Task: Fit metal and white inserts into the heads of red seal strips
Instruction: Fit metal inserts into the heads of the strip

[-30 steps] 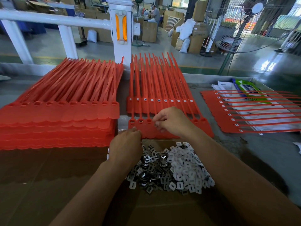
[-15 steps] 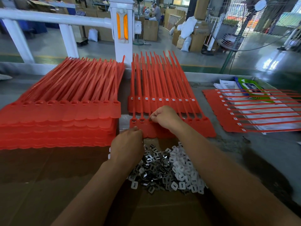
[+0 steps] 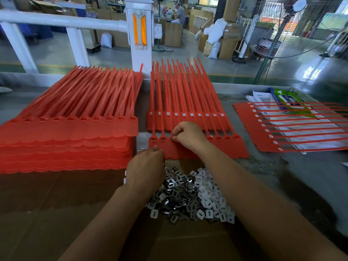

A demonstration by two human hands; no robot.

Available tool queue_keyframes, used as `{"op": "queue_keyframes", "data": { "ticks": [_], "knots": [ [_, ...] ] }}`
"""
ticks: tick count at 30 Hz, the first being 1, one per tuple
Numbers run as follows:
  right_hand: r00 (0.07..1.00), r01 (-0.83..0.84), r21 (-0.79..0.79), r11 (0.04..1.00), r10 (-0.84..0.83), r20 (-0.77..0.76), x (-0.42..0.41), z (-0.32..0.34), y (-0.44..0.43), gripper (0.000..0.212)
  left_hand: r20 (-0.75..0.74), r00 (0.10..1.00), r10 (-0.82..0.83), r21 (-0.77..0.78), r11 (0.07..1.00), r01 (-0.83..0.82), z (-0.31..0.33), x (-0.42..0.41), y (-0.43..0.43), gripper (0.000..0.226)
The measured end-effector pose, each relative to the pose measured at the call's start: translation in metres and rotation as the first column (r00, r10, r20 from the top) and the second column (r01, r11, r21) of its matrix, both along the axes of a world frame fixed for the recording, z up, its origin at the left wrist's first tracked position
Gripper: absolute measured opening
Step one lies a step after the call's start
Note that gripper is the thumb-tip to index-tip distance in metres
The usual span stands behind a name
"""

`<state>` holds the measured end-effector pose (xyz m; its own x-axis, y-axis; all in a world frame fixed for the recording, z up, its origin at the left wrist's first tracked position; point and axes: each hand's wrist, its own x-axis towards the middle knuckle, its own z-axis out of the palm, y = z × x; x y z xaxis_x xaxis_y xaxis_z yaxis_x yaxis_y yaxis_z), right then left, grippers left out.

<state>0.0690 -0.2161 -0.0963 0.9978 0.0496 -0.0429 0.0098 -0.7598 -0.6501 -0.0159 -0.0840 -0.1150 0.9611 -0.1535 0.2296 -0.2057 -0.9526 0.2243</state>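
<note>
A sheet of joined red seal strips [image 3: 228,147] lies in front of me, heads in a row. My right hand [image 3: 188,135] has its fingers curled and pinches a small insert, mostly hidden, at the third head from the left. My left hand [image 3: 146,167], seen from the back, curls its fingertips onto the sheet's near edge. Just below both hands, a heap of dark metal inserts [image 3: 177,193] and white inserts [image 3: 209,198] lies on brown cardboard [image 3: 56,213]. The two leftmost heads [image 3: 153,139] hold inserts.
A thick stack of red strip sheets [image 3: 66,140] fills the left. Another sheet with white inserts [image 3: 188,117] lies behind the working one. A third sheet [image 3: 282,129] rests on papers at the right, near a green packet [image 3: 288,98]. A white railing post [image 3: 139,40] stands behind the table.
My right hand has shifted a little left and away from me along the row of heads to the third head. My left hand has stayed at the sheet's near edge.
</note>
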Motion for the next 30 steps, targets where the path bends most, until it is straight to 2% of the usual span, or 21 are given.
{"op": "queue_keyframes", "data": {
  "ticks": [3,8,15,19,22,26,30],
  "knots": [
    [1.000,0.017,-0.010,1.000,-0.017,0.004,-0.001,0.001,0.001,0.008,0.001,1.000,0.001,0.004,1.000,-0.001,0.000,0.000,0.000,0.029],
    [1.000,0.009,-0.067,0.998,-0.009,-0.003,0.000,0.003,0.004,0.013,0.004,1.000,-0.002,0.008,1.000,0.002,0.000,0.000,0.000,0.030],
    [0.999,-0.020,-0.039,0.999,0.019,-0.030,0.002,0.004,0.001,0.014,-0.002,1.000,-0.007,0.015,1.000,0.007,0.001,0.001,0.000,0.028],
    [0.996,-0.047,0.050,0.998,0.051,-0.077,0.000,0.012,-0.005,0.017,0.002,1.000,-0.006,0.007,1.000,0.006,0.001,0.001,0.000,0.029],
    [0.996,-0.044,0.136,0.990,0.053,-0.065,-0.008,0.017,-0.012,0.011,0.008,1.000,-0.005,-0.005,1.000,0.005,0.000,0.001,0.000,0.031],
    [0.983,-0.180,0.007,0.984,0.180,-0.023,-0.026,0.024,-0.016,0.006,0.012,1.000,-0.007,-0.003,1.000,0.007,0.000,0.001,0.000,0.029],
    [0.914,-0.390,-0.103,0.915,0.371,-0.163,-0.050,0.030,-0.015,0.016,0.008,1.000,0.004,0.000,1.000,-0.004,0.001,0.000,-0.001,0.030]
  ]
}}
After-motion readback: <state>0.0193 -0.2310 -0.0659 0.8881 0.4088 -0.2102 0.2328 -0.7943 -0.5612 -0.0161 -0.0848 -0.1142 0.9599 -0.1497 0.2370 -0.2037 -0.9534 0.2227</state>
